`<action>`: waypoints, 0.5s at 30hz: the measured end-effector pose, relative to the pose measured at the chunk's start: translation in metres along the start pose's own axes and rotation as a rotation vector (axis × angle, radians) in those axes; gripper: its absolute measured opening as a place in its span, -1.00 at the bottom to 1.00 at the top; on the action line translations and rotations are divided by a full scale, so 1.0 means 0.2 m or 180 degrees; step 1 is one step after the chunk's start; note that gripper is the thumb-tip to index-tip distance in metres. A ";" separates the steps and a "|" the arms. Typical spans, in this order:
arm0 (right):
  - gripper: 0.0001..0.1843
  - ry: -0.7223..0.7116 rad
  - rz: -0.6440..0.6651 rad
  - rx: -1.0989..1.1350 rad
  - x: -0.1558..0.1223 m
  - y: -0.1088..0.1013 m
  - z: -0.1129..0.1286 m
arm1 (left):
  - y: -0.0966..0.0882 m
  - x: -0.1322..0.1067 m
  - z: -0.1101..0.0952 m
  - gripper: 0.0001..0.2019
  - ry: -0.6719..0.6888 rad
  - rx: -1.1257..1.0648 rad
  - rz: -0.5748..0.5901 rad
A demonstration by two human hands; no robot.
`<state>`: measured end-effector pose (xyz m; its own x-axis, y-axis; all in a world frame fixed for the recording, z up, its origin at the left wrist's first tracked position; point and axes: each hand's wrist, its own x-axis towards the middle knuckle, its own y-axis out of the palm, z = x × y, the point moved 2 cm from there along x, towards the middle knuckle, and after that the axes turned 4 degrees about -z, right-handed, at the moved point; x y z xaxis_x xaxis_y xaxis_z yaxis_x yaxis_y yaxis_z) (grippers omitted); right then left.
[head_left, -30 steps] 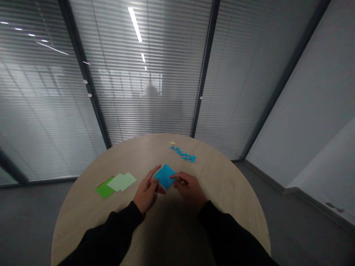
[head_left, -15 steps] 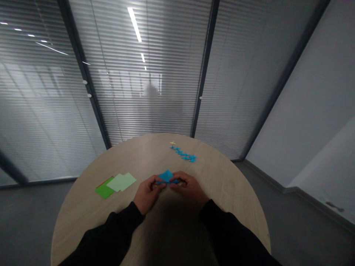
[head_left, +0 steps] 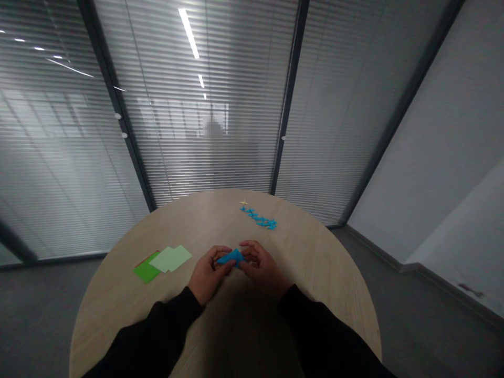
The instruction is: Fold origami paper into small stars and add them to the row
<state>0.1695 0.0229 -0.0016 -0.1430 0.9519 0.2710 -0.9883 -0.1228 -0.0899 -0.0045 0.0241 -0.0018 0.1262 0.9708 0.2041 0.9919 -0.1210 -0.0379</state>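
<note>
The left grip [head_left: 207,275] pinches the folded blue paper [head_left: 233,256] between thumb and fingers. The right grip [head_left: 264,266] curls at the paper's right end; whether it clamps the paper I cannot tell. The paper is above the middle of the round counter [head_left: 315,294]. Toward the left edge, pale green sheets [head_left: 174,258] overlap a brighter green sheet [head_left: 145,271]. Nearer the far edge, small blue folded pieces [head_left: 258,218] trail rightward from a yellowish one [head_left: 244,202], the closest to that edge.
</note>
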 end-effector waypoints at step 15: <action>-0.66 -0.0047 -0.0185 -0.0816 0.00 -0.02 -0.01 | -0.01 -0.01 0.00 -0.62 0.0145 0.0752 -0.0008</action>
<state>0.1727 0.0236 -0.0025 -0.0888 0.9509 0.2965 -0.9496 0.0090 -0.3133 -0.0071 0.0232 -0.0014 0.1294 0.9600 0.2483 0.9626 -0.0615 -0.2640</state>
